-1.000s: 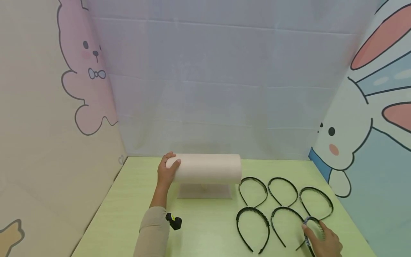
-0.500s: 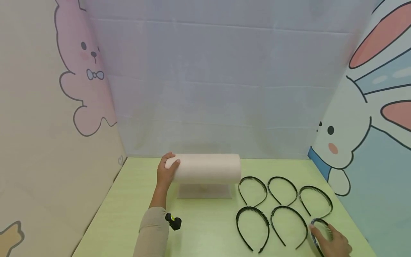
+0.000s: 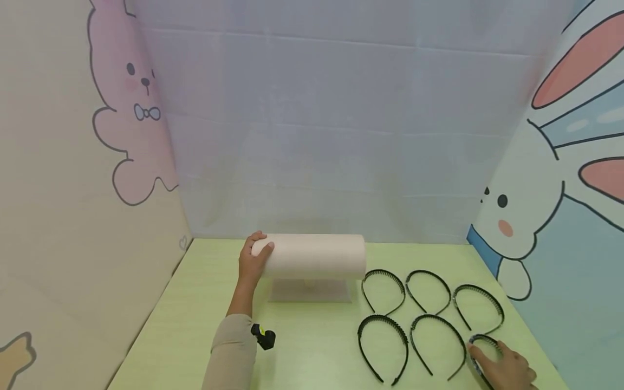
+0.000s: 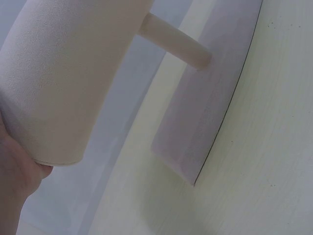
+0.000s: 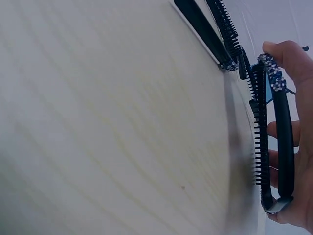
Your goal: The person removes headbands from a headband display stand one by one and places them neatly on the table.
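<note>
My left hand (image 3: 251,264) grips the left end of a pale, padded cylinder (image 3: 319,257), which lies level on a short post (image 4: 176,41) above a flat base (image 3: 310,292). At the table's front right, my right hand (image 3: 509,371) holds a black toothed headband (image 5: 284,142) with a glittery section, its thumb on that section. In the right wrist view the teeth (image 5: 258,147) of this headband show clearly, with fingers behind them. The lower part of the headband is cut off in the head view.
Several other black headbands lie in two rows to the left of and behind the right hand, among them a front-left one (image 3: 383,318), a front-middle one (image 3: 437,317) and a back-right one (image 3: 480,290). Cartoon-printed walls (image 3: 541,227) enclose the pale green table (image 3: 195,325).
My right hand has shifted right with the headband, which no longer overlaps the front-middle one. Over the last half second it stays nearly in place. My left hand keeps still on the cylinder.
</note>
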`<move>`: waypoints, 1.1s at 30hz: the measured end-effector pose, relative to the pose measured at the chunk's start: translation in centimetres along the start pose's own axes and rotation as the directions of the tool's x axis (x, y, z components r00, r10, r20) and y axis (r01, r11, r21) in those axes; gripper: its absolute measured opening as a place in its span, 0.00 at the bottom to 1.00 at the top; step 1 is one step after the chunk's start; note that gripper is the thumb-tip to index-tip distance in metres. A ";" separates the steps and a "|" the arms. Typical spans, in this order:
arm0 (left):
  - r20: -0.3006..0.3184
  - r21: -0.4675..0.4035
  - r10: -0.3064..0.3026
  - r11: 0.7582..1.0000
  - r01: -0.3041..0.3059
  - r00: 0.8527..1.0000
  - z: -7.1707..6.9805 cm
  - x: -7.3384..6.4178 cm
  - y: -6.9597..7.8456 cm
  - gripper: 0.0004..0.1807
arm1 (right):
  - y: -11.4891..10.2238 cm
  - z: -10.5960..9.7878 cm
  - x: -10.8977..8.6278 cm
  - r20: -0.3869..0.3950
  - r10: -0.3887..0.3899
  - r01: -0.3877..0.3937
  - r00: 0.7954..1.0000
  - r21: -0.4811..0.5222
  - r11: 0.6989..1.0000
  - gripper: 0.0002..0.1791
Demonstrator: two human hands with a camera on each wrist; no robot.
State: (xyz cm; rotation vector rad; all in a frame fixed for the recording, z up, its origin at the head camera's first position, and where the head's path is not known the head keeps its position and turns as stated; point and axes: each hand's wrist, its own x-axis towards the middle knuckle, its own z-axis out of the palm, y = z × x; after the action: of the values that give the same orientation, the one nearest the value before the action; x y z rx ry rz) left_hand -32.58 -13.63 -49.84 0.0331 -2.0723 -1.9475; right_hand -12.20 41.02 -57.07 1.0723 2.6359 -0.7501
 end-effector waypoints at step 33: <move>0.015 -0.031 -0.028 0.999 0.028 0.999 0.1 0.0 0.0 0.19 | 0.0 0.8 2.1 -0.035 -0.014 0.014 0.999 -0.002 1.000 0.69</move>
State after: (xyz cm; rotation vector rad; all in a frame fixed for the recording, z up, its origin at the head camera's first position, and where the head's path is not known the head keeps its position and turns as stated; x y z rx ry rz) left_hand -32.58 -13.51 -49.81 0.0410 -2.0611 -2.0023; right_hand -13.75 41.86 -58.49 1.0780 2.6754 -0.7383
